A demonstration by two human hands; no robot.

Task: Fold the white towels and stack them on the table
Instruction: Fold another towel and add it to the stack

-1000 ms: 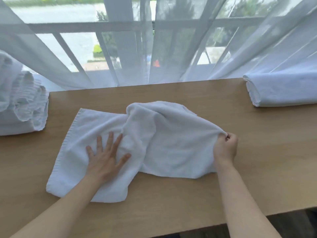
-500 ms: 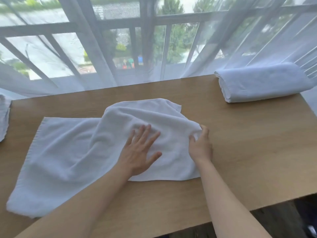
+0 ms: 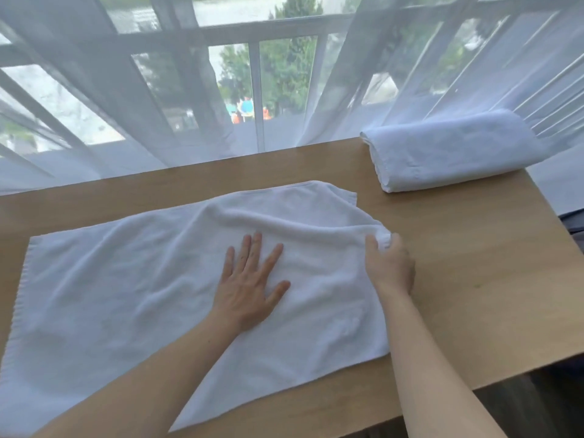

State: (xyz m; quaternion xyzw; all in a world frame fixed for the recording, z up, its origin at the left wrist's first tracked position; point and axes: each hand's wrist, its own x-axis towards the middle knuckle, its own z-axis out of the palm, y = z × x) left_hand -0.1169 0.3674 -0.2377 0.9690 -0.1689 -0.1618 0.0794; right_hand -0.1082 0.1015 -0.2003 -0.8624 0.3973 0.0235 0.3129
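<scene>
The white towel [image 3: 158, 295] now lies spread across the table [image 3: 474, 279], its bunched right half drawn flatter. The left hand [image 3: 249, 289] presses it open-palmed; the right hand [image 3: 390, 267] pinches the right edge. Folding can likely start.

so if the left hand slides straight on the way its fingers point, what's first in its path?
Probably the raised fold ridge in the spread white towel, just beyond the left hand; depth is uncertain.
</scene>
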